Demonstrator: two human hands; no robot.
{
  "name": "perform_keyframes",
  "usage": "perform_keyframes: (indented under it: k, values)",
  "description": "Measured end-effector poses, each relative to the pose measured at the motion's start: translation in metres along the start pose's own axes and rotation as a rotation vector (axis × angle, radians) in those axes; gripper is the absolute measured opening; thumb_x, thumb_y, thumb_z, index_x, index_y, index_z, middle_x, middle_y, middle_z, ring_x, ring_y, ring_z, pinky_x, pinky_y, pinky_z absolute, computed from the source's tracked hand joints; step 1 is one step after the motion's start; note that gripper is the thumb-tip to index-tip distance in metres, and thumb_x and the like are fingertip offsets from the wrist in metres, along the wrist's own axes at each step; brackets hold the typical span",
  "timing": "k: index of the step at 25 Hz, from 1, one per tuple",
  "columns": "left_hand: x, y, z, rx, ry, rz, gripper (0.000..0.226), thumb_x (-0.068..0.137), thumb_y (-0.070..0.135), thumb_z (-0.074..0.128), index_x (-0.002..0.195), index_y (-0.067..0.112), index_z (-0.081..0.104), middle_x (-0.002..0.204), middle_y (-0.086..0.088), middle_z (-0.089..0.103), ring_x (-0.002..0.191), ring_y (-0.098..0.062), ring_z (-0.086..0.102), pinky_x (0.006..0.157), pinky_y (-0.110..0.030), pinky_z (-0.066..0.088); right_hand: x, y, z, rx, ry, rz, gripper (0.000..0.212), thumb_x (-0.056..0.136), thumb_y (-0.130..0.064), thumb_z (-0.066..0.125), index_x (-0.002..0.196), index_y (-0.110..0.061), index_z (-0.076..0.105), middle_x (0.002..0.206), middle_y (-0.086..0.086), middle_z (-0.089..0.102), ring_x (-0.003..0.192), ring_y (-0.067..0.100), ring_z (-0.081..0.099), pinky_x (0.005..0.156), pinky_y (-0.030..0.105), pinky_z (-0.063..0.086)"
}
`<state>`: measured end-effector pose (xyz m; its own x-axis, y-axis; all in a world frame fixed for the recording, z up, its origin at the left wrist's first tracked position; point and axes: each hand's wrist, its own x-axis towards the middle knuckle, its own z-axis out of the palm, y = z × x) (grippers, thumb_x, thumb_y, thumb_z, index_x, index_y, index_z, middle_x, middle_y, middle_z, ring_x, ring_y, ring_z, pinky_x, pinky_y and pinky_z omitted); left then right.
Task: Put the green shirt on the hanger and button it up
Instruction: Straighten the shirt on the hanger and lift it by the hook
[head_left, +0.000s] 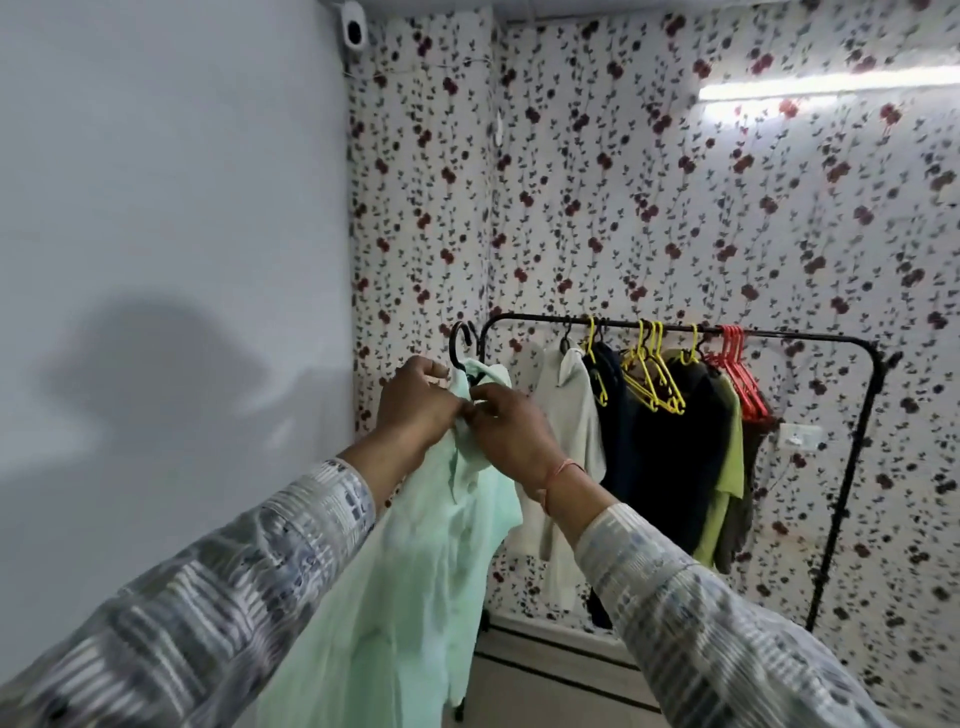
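– Mint-green shirt (415, 545), one, hanging long from centre frame down to 7 o'clock. It sits on one black hanger (462, 340); only the hook shows, above the collar.
– Hook on the rail?
– Cannot tell. It stands just beside the left corner of the black clothes rack (862, 441).
– Hands?
– Two, both at the shirt's neck, fingertips touching each other. The left hand (415, 405) has its fingers curled round the collar edge just under the hook. The right hand (511, 436) pinches the front edge of the cloth beside it. Any button is too small to make out. One pinkish thread (558, 475) round the right wrist. Two grey patterned sleeves (208, 597) come in from 7 and 5 o'clock.
– Rack contents?
– The rack spans 3 to 4 o'clock. One white shirt (566, 441) hangs nearest the hands. Then dark garments (670, 467), count unclear. One lime-green garment (727, 493) hangs toward the far end. Yellow hangers (652, 379): at least four hooks on the rail, the middle bunch bare. Red hangers (737, 374): one bunch, perhaps three, blurred together.
– Walls?
– One plain pale wall (156, 208) from 8 to 11 o'clock, with one white camera (353, 26) at 11. Floral wallpaper (597, 182) covers the rest. One lit tube light (831, 88) at 2 o'clock, one white socket (800, 436) behind the rack at 3.
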<state>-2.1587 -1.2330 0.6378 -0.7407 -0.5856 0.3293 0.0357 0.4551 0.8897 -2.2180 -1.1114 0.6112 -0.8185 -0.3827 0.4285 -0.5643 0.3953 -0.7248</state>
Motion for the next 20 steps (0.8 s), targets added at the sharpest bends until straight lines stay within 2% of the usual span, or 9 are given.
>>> perform_keyframes:
  k: [3,6,7,9,11,13,16,18,20]
  values:
    - [0.062,-0.021,0.05,-0.064,-0.022,-0.052,0.035,0.079,0.018,0.084,0.11,0.024,0.068,0.106,0.001,0.071,0.097,-0.021,0.069,0.088,-0.038,0.06,0.06,0.044,0.011,0.148,0.022,0.094,0.038,0.092,-0.037,0.064,0.128,-0.026,0.071,0.12,0.004,0.076,0.106,0.024,0.072,0.095,0.041,0.06]
    - [0.127,-0.034,0.097,-0.155,-0.065,-0.103,0.014,0.086,0.024,0.075,0.1,0.022,0.071,0.103,-0.004,0.076,0.094,-0.022,0.071,0.086,-0.039,0.06,0.12,0.086,0.022,0.262,0.001,0.131,0.048,0.075,-0.052,0.071,0.115,-0.025,0.071,0.106,0.006,0.077,0.087,0.022,0.075,0.08,0.041,0.065]
    - [0.148,-0.037,0.11,-0.182,-0.075,-0.114,0.012,0.089,0.027,0.072,0.099,0.021,0.072,0.104,-0.006,0.077,0.093,-0.023,0.071,0.087,-0.04,0.06,0.139,0.097,0.026,0.296,-0.012,0.135,0.053,0.069,-0.055,0.075,0.114,-0.027,0.07,0.104,0.006,0.077,0.086,0.024,0.077,0.079,0.045,0.066]
    - [0.191,-0.041,0.134,-0.217,-0.092,-0.128,0.023,0.092,0.037,0.069,0.105,0.018,0.074,0.104,-0.007,0.078,0.095,-0.025,0.073,0.089,-0.041,0.06,0.183,0.118,0.034,0.353,0.01,0.168,0.055,0.061,-0.055,0.083,0.11,-0.033,0.07,0.104,0.005,0.078,0.089,0.027,0.079,0.08,0.051,0.066]
    - [0.229,-0.046,0.153,-0.275,-0.12,-0.149,0.038,0.088,0.047,0.068,0.109,0.016,0.075,0.104,-0.008,0.079,0.097,-0.028,0.074,0.091,-0.043,0.061,0.22,0.13,0.037,0.397,0.041,0.186,0.044,0.059,-0.045,0.086,0.099,-0.034,0.071,0.102,0.004,0.079,0.091,0.026,0.078,0.081,0.049,0.066]
    - [0.273,-0.056,0.176,-0.32,-0.171,-0.158,0.048,0.078,0.055,0.067,0.106,0.017,0.077,0.101,-0.007,0.08,0.097,-0.029,0.076,0.094,-0.048,0.061,0.262,0.145,0.043,0.418,0.082,0.182,0.031,0.067,-0.028,0.085,0.095,-0.03,0.072,0.099,0.006,0.079,0.09,0.023,0.078,0.08,0.045,0.067]
    - [0.345,-0.074,0.211,-0.368,-0.242,-0.147,0.052,0.073,0.06,0.071,0.105,0.019,0.079,0.101,-0.008,0.082,0.099,-0.03,0.078,0.096,-0.052,0.062,0.334,0.181,0.059,0.427,0.142,0.17,0.028,0.077,-0.014,0.081,0.104,-0.018,0.076,0.095,0.008,0.081,0.088,0.026,0.079,0.079,0.044,0.067]
    - [0.387,-0.083,0.228,-0.413,-0.287,-0.135,0.046,0.083,0.054,0.07,0.108,0.016,0.077,0.106,-0.012,0.08,0.099,-0.031,0.077,0.09,-0.049,0.064,0.38,0.204,0.069,0.451,0.164,0.181,0.029,0.077,-0.013,0.079,0.106,-0.014,0.077,0.095,0.012,0.081,0.089,0.033,0.08,0.081,0.046,0.067]
    - [0.43,-0.093,0.244,-0.471,-0.371,-0.12,0.037,0.099,0.045,0.064,0.114,0.012,0.073,0.111,-0.016,0.078,0.094,-0.029,0.075,0.074,-0.038,0.061,0.425,0.226,0.078,0.495,0.209,0.208,0.038,0.075,-0.016,0.076,0.113,-0.011,0.077,0.1,0.016,0.081,0.093,0.037,0.079,0.087,0.053,0.065]
